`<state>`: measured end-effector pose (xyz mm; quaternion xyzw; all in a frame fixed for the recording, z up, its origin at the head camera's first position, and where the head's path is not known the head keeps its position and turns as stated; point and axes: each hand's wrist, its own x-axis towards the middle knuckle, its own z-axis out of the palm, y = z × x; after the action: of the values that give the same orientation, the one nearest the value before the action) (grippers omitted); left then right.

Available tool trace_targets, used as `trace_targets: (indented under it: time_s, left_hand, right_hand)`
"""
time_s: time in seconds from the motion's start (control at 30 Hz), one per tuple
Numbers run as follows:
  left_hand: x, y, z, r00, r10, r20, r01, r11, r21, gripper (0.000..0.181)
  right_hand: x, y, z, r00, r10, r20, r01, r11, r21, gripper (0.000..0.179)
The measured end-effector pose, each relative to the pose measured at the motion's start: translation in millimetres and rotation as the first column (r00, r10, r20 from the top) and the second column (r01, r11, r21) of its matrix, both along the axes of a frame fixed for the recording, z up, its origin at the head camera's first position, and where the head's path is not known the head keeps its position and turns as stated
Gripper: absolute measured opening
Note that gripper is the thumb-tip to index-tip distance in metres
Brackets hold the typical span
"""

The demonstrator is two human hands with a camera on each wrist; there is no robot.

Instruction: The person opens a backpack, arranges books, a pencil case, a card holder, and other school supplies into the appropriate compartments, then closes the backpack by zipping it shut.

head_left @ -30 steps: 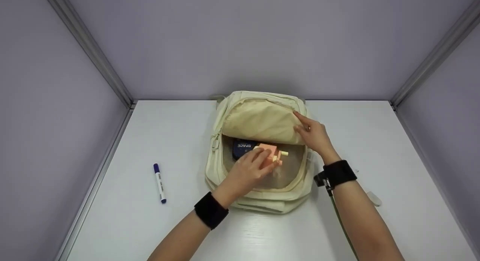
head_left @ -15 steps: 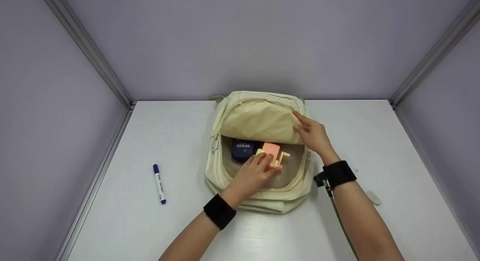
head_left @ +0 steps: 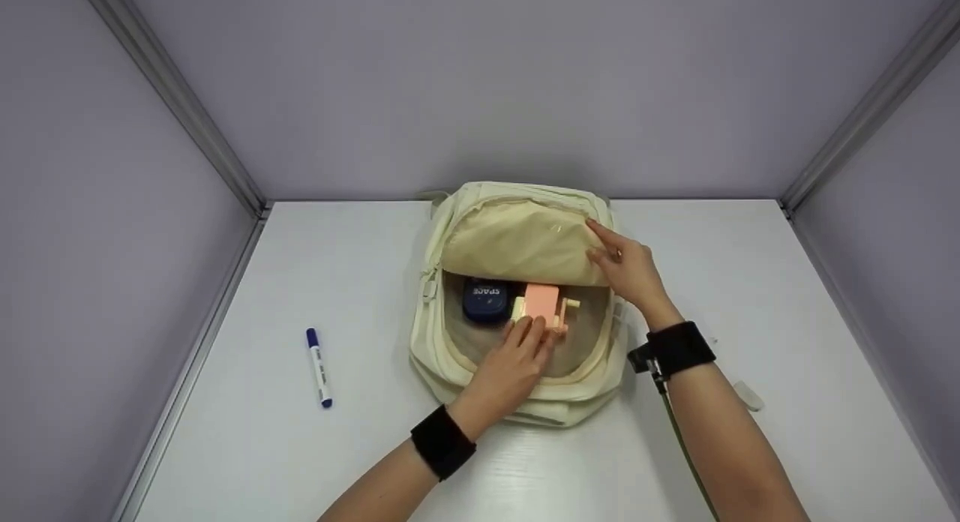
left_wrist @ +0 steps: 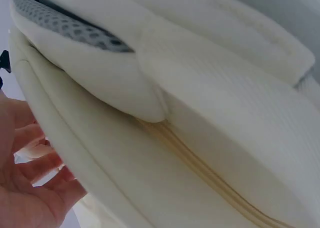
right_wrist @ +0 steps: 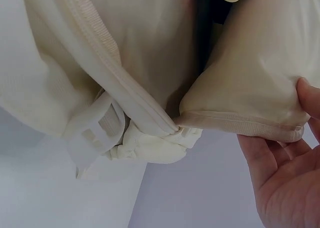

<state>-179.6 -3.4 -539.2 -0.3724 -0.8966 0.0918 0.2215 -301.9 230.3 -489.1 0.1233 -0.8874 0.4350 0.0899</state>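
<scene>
A cream backpack (head_left: 435, 342) stands on the table with its front compartment unzipped. Inside it, a pink pencil sharpener (head_left: 541, 300) with a pale yellow crank lies beside a navy case (head_left: 485, 301) lettered SPACE. My left hand (head_left: 510, 368) reaches into the opening, its extended fingertips at the near edge of the sharpener; whether they touch it I cannot tell. In the left wrist view, the left hand's spread fingers (left_wrist: 42, 165) show beside the bag's wall. My right hand (head_left: 628, 271) pinches the edge of the backpack flap (head_left: 521, 241), holding it raised, thumb on the lining.
On the table's left lies a blue-capped white marker (head_left: 319, 368). A small whitish object (head_left: 748, 396) lies to the right, partly behind the right forearm. A cable (head_left: 686, 451) runs along that forearm. Grey-lilac panels (head_left: 480, 94) enclose the table.
My left hand has drawn back toward the bag's near side, its fingers sliding off the pencil sharpener, which now sits slightly farther right. The right hand keeps its hold on the flap.
</scene>
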Motion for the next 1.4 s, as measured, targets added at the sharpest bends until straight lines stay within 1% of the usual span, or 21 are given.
trace_targets:
  time_s: [0.1, 0.27, 0.4, 0.53, 0.63, 0.73, 0.8, 0.83, 0.9, 0.93, 1.0, 1.1, 1.2, 1.23, 1.3, 1.37, 1.4]
  left_hand:
    - [1.8, 2.4, -0.8, 0.999, 0.041, 0.030, -0.040, 0.998, -0.046, 0.048]
    - [-4.1, 6.9, 1.4, 0.986, 0.123, 0.112, -0.115, 0.990, -0.077, 0.066]
    - [-13.4, 11.8, 5.0, 0.964, 0.182, 0.191, -0.167, 0.982, -0.094, 0.073]
    - [-24.3, 15.0, 7.6, 0.943, 0.234, 0.235, -0.225, 0.972, -0.066, 0.076]
    - [-32.0, 17.7, 9.6, 0.922, 0.266, 0.281, -0.262, 0.964, -0.052, 0.080]
    - [-38.1, 20.1, 11.0, 0.899, 0.279, 0.339, -0.281, 0.959, -0.044, 0.081]
    - [-40.7, 20.9, 12.3, 0.896, 0.257, 0.363, -0.269, 0.963, -0.016, 0.079]
    - [-41.2, 20.9, 12.9, 0.898, 0.237, 0.371, -0.258, 0.966, 0.008, 0.077]
    - [-41.6, 20.1, 13.7, 0.908, 0.190, 0.372, -0.228, 0.972, 0.060, 0.074]
    - [-41.6, 19.5, 13.9, 0.916, 0.167, 0.364, -0.210, 0.974, 0.083, 0.073]
    - [-41.0, 17.4, 14.0, 0.936, 0.129, 0.327, -0.177, 0.977, 0.120, 0.071]
    - [-39.9, 13.5, 16.8, 0.963, 0.097, 0.252, -0.136, 0.980, 0.143, 0.066]
    - [-38.9, 7.7, 24.1, 0.982, 0.072, 0.172, -0.103, 0.979, 0.177, 0.058]
    - [-38.7, 5.7, 27.7, 0.987, 0.064, 0.145, -0.092, 0.976, 0.196, 0.055]
    - [-38.6, 1.2, 36.5, 0.997, 0.042, 0.068, -0.058, 0.967, 0.246, 0.046]
    - [-39.3, -3.7, 47.1, 1.000, 0.026, -0.017, -0.019, 0.954, 0.300, 0.038]
    - [-39.9, -6.3, 53.1, 0.998, 0.015, -0.053, 0.003, 0.943, 0.333, 0.034]
  right_hand:
    - [0.3, 0.2, 3.2, 1.000, 0.000, -0.021, 0.000, 1.000, -0.005, 0.048]
    - [0.1, 0.9, 6.6, 0.999, 0.030, -0.037, -0.030, 1.000, -0.008, 0.047]
    - [-0.8, 2.8, 7.5, 0.998, 0.036, -0.053, -0.037, 0.999, -0.029, 0.047]
    - [-0.8, 4.2, 8.6, 0.998, 0.039, -0.058, -0.041, 0.998, -0.036, 0.047]
    - [-0.1, 4.6, 9.3, 0.998, 0.036, -0.049, -0.038, 0.999, -0.030, 0.047]
    - [0.5, 4.3, 9.7, 0.999, 0.029, -0.045, -0.030, 0.999, -0.027, 0.046]
    - [0.9, 4.1, 9.8, 0.998, 0.026, -0.049, -0.028, 0.999, -0.031, 0.046]
    - [1.1, 4.1, 9.8, 0.998, 0.025, -0.053, -0.027, 0.999, -0.033, 0.046]
    - [1.0, 4.2, 9.3, 0.998, 0.023, -0.062, -0.026, 0.999, -0.036, 0.046]
    - [1.2, 4.2, 9.1, 0.998, 0.022, -0.065, -0.024, 0.999, -0.039, 0.046]
    - [1.3, 4.2, 8.6, 0.997, 0.019, -0.072, -0.023, 0.999, -0.045, 0.046]
    - [1.4, 4.1, 7.8, 0.997, 0.016, -0.076, -0.020, 0.998, -0.053, 0.047]
    - [2.0, 3.8, 7.9, 0.997, 0.016, -0.074, -0.020, 0.998, -0.057, 0.048]
    - [2.3, 3.7, 8.1, 0.997, 0.016, -0.072, -0.020, 0.998, -0.057, 0.048]
    - [3.4, 3.5, 8.2, 0.997, 0.015, -0.070, -0.019, 0.999, -0.051, 0.048]
    - [4.9, 3.2, 8.2, 0.998, 0.017, -0.068, -0.020, 0.999, -0.044, 0.049]
    - [6.0, 3.1, 8.2, 0.997, 0.018, -0.072, -0.021, 0.999, -0.035, 0.049]
